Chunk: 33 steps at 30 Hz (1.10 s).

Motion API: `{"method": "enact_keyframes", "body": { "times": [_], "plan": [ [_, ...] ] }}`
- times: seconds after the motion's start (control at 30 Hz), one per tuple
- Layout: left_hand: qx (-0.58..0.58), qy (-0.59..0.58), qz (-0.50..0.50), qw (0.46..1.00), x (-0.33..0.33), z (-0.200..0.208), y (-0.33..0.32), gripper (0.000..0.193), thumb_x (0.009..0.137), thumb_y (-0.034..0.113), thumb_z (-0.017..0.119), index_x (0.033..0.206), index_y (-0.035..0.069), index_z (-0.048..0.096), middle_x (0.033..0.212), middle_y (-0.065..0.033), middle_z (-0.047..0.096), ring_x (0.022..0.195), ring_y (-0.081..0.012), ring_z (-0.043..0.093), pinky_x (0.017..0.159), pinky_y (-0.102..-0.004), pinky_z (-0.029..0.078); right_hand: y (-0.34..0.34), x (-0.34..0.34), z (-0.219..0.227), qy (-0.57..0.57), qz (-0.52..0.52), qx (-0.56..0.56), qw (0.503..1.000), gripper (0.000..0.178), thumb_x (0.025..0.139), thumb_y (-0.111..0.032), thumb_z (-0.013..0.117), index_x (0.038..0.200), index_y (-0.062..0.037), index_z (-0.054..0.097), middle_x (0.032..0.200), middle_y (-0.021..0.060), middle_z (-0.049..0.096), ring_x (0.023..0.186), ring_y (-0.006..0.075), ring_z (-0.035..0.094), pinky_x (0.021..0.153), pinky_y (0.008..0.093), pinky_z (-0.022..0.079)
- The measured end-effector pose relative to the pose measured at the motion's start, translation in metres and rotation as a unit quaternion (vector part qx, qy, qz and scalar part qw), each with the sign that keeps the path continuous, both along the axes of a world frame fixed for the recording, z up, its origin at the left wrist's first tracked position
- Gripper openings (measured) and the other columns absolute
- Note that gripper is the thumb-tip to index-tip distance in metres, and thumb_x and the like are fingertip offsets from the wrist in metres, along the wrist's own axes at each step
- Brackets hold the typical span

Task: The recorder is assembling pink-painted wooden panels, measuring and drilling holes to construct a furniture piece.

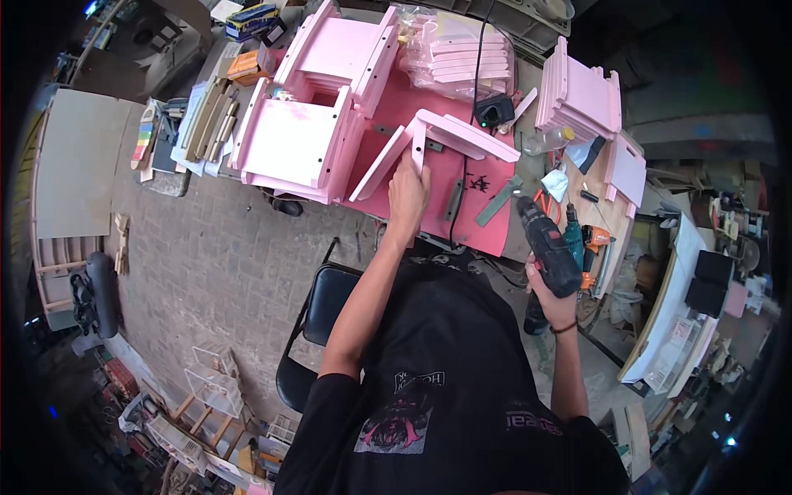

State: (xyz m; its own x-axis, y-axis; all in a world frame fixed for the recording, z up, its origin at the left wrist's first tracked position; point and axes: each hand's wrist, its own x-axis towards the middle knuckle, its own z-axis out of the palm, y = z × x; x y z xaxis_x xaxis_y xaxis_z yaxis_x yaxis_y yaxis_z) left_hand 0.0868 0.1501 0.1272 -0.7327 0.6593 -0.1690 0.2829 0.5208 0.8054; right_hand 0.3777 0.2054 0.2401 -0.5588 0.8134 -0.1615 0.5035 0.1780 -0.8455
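My left hand (407, 196) is closed round the near end of a pink wooden frame (450, 130), whose boards meet at an angle over the red table mat (396, 107). Dark holes show in the piece beside my fingers. My right hand (549, 299) grips a black cordless drill (548, 246) at the table's near right edge, its nose pointing up and left, apart from the frame. Between the two lie a small pile of dark screws (478, 183) and a grey-green strip (498, 203).
Stacked pink panels (293, 140) stand at the left, with another stack (582, 95) at the right. A plastic bag of pink boards (458, 54) lies at the back. Beside my drill are a teal power tool (572, 231) and an orange one (596, 238). A black chair (328, 301) stands near my left arm.
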Motion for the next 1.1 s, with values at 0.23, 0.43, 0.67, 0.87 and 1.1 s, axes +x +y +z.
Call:
{"method": "enact_keyframes", "body": {
  "times": [0.23, 0.43, 0.67, 0.87, 1.1],
  "plan": [
    [-0.012, -0.04, -0.007, 0.999, 0.002, 0.005, 0.002, 0.045, 0.089, 0.017, 0.051, 0.128, -0.001, 0.037, 0.104, -0.0316, 0.057, 0.089, -0.0533, 0.056, 0.076, -0.0593, 0.045, -0.01, -0.107, 0.08, 0.027, 0.016, -0.177, 0.984, 0.037, 0.083, -0.001, 0.067, 0.118, 0.0013, 0.056, 0.081, 0.0001, 0.059, 0.061, 0.0051, 0.053, 0.055, 0.0208, 0.045],
    [0.006, -0.042, 0.002, 0.999, 0.002, 0.006, 0.003, 0.044, 0.09, 0.018, 0.052, 0.126, -0.004, 0.038, 0.103, -0.0321, 0.057, 0.088, -0.0527, 0.057, 0.075, -0.0593, 0.045, -0.01, -0.135, 0.081, 0.017, 0.04, -0.19, 0.981, 0.029, 0.083, -0.003, 0.068, 0.11, 0.0024, 0.059, 0.085, 0.0025, 0.063, 0.061, 0.0064, 0.057, 0.055, 0.022, 0.047],
    [0.005, -0.067, 0.0, 0.998, 0.0, 0.009, 0.002, 0.043, 0.091, 0.019, 0.052, 0.125, -0.003, 0.038, 0.101, -0.0313, 0.058, 0.088, -0.0521, 0.057, 0.075, -0.0596, 0.044, -0.009, -0.144, 0.085, 0.003, 0.063, -0.207, 0.976, 0.025, 0.086, -0.002, 0.065, 0.11, 0.0014, 0.056, 0.1, 0.0078, 0.064, 0.064, 0.01, 0.058, 0.058, 0.0247, 0.05],
    [0.015, -0.056, 0.001, 0.998, 0.0, 0.007, 0.002, 0.046, 0.089, 0.016, 0.052, 0.129, -0.002, 0.037, 0.102, -0.0315, 0.058, 0.087, -0.052, 0.057, 0.075, -0.0594, 0.045, -0.008, -0.148, 0.092, 0.036, 0.029, -0.2, 0.979, 0.026, 0.085, -0.002, 0.065, 0.109, 0.003, 0.059, 0.092, 0.0049, 0.065, 0.061, 0.0086, 0.058, 0.055, 0.0233, 0.049],
    [0.016, -0.056, 0.005, 0.998, 0.001, 0.01, 0.002, 0.047, 0.088, 0.014, 0.054, 0.128, -0.002, 0.037, 0.103, -0.0312, 0.058, 0.088, -0.0521, 0.057, 0.075, -0.0594, 0.045, -0.004, -0.147, 0.09, 0.034, 0.047, -0.205, 0.977, 0.026, 0.085, -0.002, 0.066, 0.109, 0.0029, 0.058, 0.093, 0.006, 0.065, 0.061, 0.0089, 0.058, 0.055, 0.0238, 0.049]
  ]
}}
